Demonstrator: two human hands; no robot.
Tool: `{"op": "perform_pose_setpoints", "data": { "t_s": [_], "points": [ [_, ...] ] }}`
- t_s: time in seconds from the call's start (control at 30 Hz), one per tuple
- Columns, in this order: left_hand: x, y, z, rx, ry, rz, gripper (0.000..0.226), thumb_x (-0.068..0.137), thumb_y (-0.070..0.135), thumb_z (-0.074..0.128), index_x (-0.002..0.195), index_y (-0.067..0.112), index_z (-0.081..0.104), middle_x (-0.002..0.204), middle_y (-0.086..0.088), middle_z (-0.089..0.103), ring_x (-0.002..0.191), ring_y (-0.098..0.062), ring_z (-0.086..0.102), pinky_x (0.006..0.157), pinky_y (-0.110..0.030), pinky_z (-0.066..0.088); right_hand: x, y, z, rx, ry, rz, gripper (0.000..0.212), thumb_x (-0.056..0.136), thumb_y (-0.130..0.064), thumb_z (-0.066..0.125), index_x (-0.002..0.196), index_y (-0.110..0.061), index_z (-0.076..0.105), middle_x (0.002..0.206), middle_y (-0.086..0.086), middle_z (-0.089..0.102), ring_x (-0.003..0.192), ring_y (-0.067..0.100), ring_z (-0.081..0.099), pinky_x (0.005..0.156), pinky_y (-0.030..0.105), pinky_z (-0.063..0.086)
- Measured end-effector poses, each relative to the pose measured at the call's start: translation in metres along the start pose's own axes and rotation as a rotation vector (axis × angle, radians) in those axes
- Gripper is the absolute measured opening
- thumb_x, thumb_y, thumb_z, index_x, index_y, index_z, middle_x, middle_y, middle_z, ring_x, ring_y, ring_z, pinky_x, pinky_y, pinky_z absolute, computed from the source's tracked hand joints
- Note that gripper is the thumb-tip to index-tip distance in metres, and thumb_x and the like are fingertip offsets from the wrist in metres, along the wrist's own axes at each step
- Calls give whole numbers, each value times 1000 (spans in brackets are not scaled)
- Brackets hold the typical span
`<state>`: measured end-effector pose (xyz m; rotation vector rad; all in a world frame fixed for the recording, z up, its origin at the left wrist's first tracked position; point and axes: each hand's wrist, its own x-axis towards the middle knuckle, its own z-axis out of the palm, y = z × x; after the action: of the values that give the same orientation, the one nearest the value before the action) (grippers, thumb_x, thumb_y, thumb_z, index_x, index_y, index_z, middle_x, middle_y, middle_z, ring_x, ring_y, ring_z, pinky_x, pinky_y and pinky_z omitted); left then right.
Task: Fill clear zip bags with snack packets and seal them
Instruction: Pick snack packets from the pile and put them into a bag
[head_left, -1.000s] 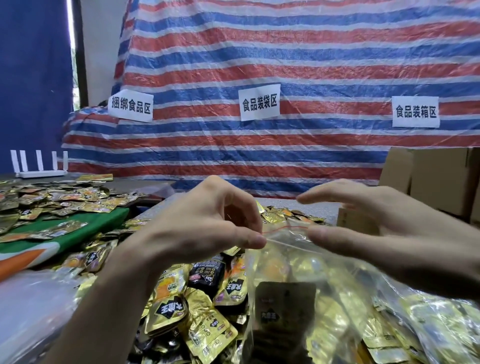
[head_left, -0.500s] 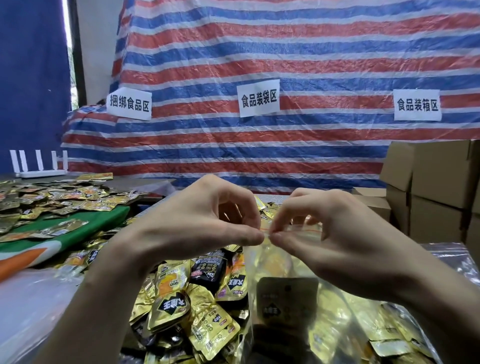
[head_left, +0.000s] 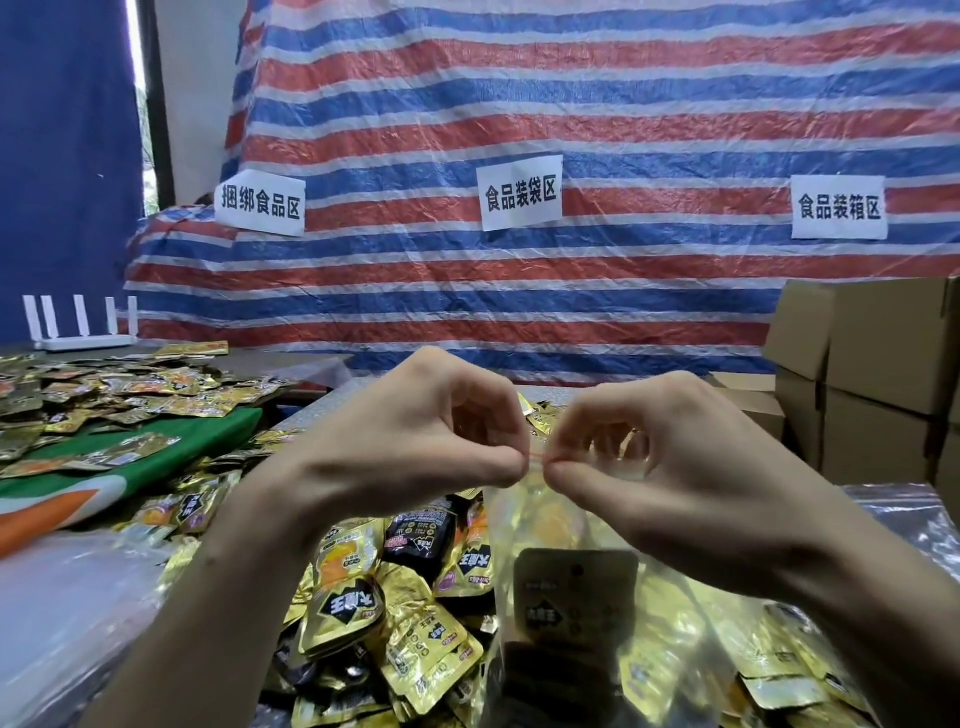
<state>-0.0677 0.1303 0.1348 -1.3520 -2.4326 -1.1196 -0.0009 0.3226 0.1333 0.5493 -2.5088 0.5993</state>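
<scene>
Head view, zip bag (head_left: 524, 525) holding snack packets (head_left: 575, 592)

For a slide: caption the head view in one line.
Left hand and right hand pinch the zip strip of a clear bag holding snack packets, beside a heap of loose packets.

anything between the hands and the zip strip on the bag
Nothing visible does. The left hand and right hand both pinch the red zip strip at the top of the clear bag, fingertips close together, nothing caught between them.
</scene>
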Motion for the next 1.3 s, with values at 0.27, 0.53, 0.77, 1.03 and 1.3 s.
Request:
{"op": "perform_pose_setpoints", "data": {
  "t_s": [0.27,0.53,0.77,1.03,1.3],
  "points": [
    [0,-3,1,10,-76,67,8,89,10,71,82,11,74,69,-2,67,63,-1,57,58,-13,41,1,2,2,-21,-67,6,12,87,-41,63,86,-31,69,83,-12,68,80,6,60,76,43,52],
    [3,-6,6,14,-90,28,10,85,19,68,76,15,70,66,-2,63,61,-6,55,57,-20,43,0,10,0,-60,-78,29,10,91,-35,63,83,-31,67,77,-13,64,74,6,56,71,38,51],
    [0,-8,2,-44,-128,43,16,89,22,68,82,8,71,68,-2,65,63,-5,59,60,-12,44,1,15,-9,125,-159,16,11,86,-34,70,81,-27,76,78,-12,72,76,1,63,70,21,50],
    [0,-13,-2,-43,-107,36,15,85,30,66,77,18,69,72,-4,66,66,-9,63,63,-16,48,-2,43,-34,244,-331,113,20,76,-39,70,86,-24,77,89,-13,76,87,2,70,83,25,50],
    [0,-15,-5,-59,-107,37,15,83,30,66,76,18,71,72,-3,67,66,-5,61,63,-12,46,-7,64,-48,254,-317,197,20,70,-43,74,83,-29,79,88,-2,77,84,12,72,87,35,53]
  ]
}}
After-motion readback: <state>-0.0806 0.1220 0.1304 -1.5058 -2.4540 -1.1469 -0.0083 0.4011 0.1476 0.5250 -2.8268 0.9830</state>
